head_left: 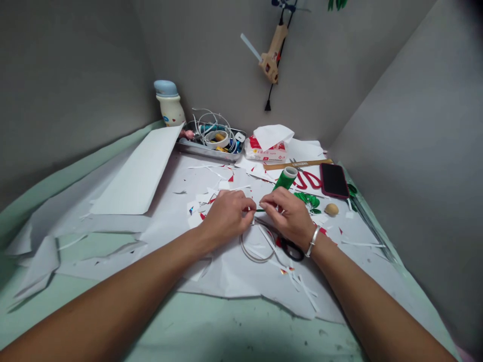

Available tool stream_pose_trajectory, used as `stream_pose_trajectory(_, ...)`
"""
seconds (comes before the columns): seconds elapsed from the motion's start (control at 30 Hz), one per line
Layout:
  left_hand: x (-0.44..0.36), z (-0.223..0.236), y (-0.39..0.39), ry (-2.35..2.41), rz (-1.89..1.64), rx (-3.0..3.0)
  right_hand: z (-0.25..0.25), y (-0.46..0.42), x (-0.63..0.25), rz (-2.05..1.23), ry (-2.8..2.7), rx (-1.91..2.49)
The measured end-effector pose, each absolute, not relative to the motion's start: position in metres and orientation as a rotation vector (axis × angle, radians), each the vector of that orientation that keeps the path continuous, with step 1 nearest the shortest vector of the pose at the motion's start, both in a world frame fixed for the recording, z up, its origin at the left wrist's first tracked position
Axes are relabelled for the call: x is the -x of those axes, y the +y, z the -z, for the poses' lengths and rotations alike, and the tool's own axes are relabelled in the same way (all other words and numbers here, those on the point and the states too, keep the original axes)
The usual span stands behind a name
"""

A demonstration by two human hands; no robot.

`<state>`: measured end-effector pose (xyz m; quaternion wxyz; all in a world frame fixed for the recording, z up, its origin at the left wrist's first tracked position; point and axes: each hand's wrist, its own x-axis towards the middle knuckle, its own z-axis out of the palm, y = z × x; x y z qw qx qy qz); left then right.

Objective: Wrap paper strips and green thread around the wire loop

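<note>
My left hand (226,213) and my right hand (289,213) meet over the middle of the paper-covered table, both with fingers pinched together. Between the fingertips runs a thin green strand or stem (259,209), held at both ends. A loop of thin wire (256,249) curls on the paper just below the hands. Black-handled scissors (291,248) lie under my right wrist, which wears a silver bangle (313,240). A roll of green tape (287,177) stands just behind my right hand, beside small green leaf pieces (309,199).
White paper sheets (139,171) and scraps cover the green table. At the back stand a metal tray (211,147) with cables and tape, a bottle (169,104), a tissue pack (268,146), red scissors (309,178), a ruler (302,163), a phone (334,180). A glue gun (272,55) hangs on the wall.
</note>
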<state>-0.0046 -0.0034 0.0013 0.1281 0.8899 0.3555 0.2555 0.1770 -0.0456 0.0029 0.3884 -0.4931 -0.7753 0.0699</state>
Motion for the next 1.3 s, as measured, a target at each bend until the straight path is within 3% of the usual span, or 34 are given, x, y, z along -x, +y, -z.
stream_pose_trajectory(0.33,0.004,-0.006,-0.005,0.765,-0.819,-2.361,0.009,-0.031,-0.195,-0.673,-1.69,1.329)
stream_pose_trajectory(0.5,0.006,-0.006,0.001,0.948,-0.947,-2.17,0.011,-0.035,-0.19,-0.464,-2.036,1.243)
stream_pose_trajectory(0.73,0.006,0.0,0.002,1.034,-0.775,-2.604,-0.003,-0.044,-0.186,-0.189,-2.086,1.141)
stream_pose_trajectory(0.9,0.004,-0.002,-0.003,0.739,-0.748,-2.627,0.002,-0.036,-0.194,-0.303,-1.923,1.207)
stream_pose_trajectory(1.07,0.005,-0.005,0.001,0.825,-0.945,-2.258,0.011,-0.032,-0.196,-0.495,-1.925,1.231)
stream_pose_trajectory(1.3,0.006,0.001,0.004,1.066,-0.93,-2.47,-0.001,-0.046,-0.184,-0.238,-2.083,1.104)
